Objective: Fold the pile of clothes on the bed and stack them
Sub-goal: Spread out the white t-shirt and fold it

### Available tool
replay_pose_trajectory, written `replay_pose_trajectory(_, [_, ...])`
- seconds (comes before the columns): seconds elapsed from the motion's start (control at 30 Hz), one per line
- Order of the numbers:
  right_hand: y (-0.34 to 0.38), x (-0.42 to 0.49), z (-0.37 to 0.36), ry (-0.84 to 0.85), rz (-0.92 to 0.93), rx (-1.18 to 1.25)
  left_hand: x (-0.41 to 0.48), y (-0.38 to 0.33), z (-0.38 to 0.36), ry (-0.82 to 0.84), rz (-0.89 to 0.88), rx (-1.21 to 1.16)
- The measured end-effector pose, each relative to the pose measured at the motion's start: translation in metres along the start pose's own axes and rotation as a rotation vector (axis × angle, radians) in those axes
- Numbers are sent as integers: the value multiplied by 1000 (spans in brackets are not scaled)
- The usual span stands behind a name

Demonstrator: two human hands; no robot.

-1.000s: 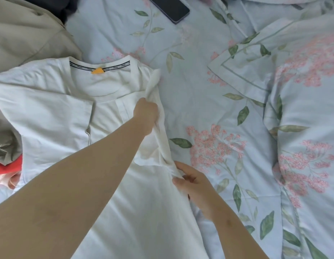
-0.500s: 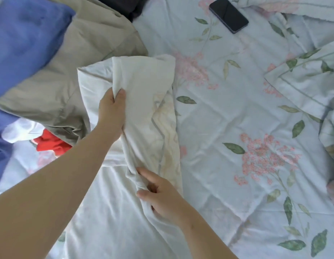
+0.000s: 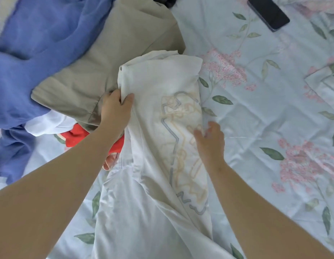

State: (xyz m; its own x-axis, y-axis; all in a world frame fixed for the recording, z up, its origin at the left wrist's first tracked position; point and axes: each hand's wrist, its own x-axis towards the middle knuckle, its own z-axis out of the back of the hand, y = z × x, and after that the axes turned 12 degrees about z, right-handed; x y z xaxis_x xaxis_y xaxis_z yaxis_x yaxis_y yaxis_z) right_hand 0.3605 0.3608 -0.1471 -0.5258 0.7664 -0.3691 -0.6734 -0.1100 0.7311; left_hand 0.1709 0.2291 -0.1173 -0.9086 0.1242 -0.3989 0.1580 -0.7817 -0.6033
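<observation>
Your tee (image 3: 158, 146) lies mid-bed on the floral sheet (image 3: 255, 118), folded lengthwise into 1 long strip. A faint line print shows thru the fabric on its R half. The top end overlaps the edge of the beige garment (image 3: 134, 43), and the bottom end spreads wider near you.

Your L hand (image 3: 115, 109) grips the tee's L edge near the top. The thumb is on top of the fabric and the other fingers are curled under the fold, mostly hidden.

Your R hand (image 3: 211, 144) is at the tee's R edge, approx mid-strip. Thumb & fingers are close together, pinching that edge.

The pile (image 3: 84, 85) sits to the L: a blue garment (image 3: 41, 43) beside the beige one, w/ a white piece (image 3: 50, 122) and a red one (image 3: 78, 137) poking out below, the red partly behind your L forearm.

A phone (image 3: 269, 13) lies top R on the sheet, well apart from the tee.
</observation>
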Motion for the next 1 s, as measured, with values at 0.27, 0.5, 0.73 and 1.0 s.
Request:
replay_pose_trajectory(0.27, [41,62,-4,212,-225,602,-4,-23,-3,166,-110,-151])
replay_pose_trajectory(0.5, [47,57,71,382,-142,939,-26,-63,-5,357,-22,-476])
replay_pose_trajectory(0.73, [36,94,184,135,117,894,-27,-152,-52,397,-125,-648])
replay_pose_trajectory(1.0, [1,113,199,187,163,607,-23,-178,-109,474,-108,-294])
